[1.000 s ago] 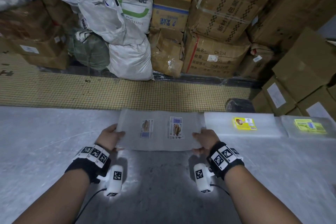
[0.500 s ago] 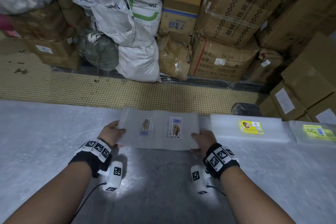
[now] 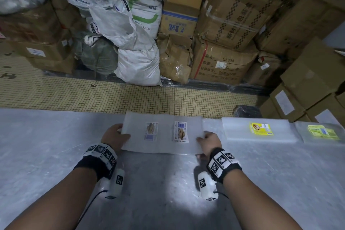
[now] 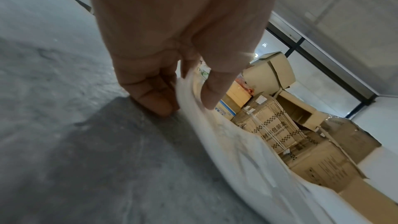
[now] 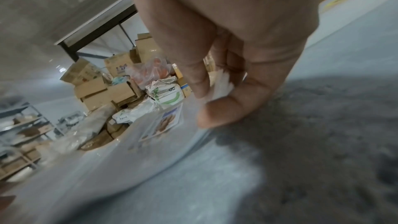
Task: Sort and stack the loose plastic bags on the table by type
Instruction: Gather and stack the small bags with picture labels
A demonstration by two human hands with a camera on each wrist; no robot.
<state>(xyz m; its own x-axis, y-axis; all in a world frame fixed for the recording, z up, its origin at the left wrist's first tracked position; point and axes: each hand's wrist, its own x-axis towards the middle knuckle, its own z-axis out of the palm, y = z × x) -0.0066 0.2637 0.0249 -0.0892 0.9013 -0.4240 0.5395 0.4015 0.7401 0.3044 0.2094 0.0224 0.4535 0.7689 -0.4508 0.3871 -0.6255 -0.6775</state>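
- The bundle of bags lies at the far edge of the tabletop, its long axis running along that edge, from one hand to the other.
- The left hand holds the bundle's left end: in the left wrist view the thumb lies on top of the layered white edge and the curled fingers sit beneath it, knuckles on the tabletop.
- The right hand pinches the right end, with the bag edge caught between thumb and fingers.
- Each grip is thus closed on one end of the bundle, so neither hand is nearer; the bundle spans the gap between them.
- The bundle is translucent white film, thin and limp, with two small printed labels near its middle, showing a brown food picture and a barcode.
- Just beside it along the far edge towards the right sits a white stack with a yellow label, and beyond that a stack with a yellow-green label.
- My judgement: the coming move is to set the bundle down square as its own pile, both hands moving together.
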